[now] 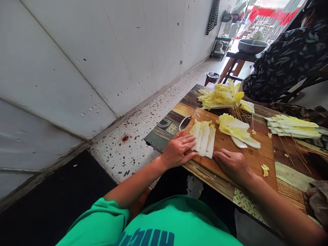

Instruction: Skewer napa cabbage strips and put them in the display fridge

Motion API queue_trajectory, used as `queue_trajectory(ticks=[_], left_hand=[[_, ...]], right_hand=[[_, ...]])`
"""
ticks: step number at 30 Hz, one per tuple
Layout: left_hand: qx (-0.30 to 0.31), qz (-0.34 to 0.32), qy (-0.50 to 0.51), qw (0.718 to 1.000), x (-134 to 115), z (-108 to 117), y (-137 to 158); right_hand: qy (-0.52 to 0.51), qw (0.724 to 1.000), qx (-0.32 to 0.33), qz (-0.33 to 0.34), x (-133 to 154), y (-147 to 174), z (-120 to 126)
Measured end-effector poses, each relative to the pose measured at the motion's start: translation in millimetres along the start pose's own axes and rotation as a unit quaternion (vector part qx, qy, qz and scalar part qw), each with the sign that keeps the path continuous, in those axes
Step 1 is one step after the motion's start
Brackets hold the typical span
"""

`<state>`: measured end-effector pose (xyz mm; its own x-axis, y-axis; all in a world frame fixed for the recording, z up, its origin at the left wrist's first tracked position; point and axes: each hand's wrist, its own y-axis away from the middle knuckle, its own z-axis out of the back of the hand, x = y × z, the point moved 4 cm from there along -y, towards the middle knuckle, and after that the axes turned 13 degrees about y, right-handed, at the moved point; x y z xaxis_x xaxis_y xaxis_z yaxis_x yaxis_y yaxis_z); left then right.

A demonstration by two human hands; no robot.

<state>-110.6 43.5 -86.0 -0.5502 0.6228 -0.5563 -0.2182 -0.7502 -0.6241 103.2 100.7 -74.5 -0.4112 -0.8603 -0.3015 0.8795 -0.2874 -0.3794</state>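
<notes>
Grey panelled wall point(89, 58) was noted at left, above speckled terrazzo floor point(159, 109). A patterned wooden table point(292, 174) was seen at right; daylight entered at the far doorway point(271, 17).

Cabbage strips point(204, 138) lie on the cutting board point(256, 157), left of more leaves point(237, 131).

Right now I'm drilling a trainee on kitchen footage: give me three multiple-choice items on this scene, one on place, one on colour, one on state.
1. The cabbage strips under the left hand lie on:
A the floor
B the cutting board
C a bowl

2. The person's shirt is:
A red
B white
C green

3. The right hand is:
A resting palm down, holding nothing
B gripping a knife
C raised in air

B: the strips lie on the wooden board.
C: bright green cloth.
A: it lies flat on the board, fingers holding nothing.
</notes>
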Motion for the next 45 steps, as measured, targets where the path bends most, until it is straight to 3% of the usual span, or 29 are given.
queue_trajectory(ticks=[8, 18, 26, 32, 40, 45], left_hand=[[0.068, -0.004, -0.032, 0.997, 0, -2, -8], [-0.029, -0.045, -0.071, 0.996, 1, -6, -5], [-0.047, -0.062, -0.104, 0.992, 1, -5, -1], [0.018, -0.085, -0.093, 0.992, -2, -10, -6], [0.023, -0.065, -0.11, 0.992, -3, -9, -3], [0.072, -0.119, -0.128, 0.982, -15, -16, 0]], right_hand=[[0.017, 1.0, -0.006, 0.008, 0, -2, -1], [0.015, 0.999, -0.01, 0.033, 1, -4, 5], [-0.009, 0.999, 0.007, 0.042, 3, -1, 5], [0.002, 0.999, 0.001, 0.034, 4, -2, 4], [-0.009, 0.999, -0.002, 0.035, 4, 1, 5], [-0.007, 0.999, -0.011, 0.038, 5, -1, 8]])
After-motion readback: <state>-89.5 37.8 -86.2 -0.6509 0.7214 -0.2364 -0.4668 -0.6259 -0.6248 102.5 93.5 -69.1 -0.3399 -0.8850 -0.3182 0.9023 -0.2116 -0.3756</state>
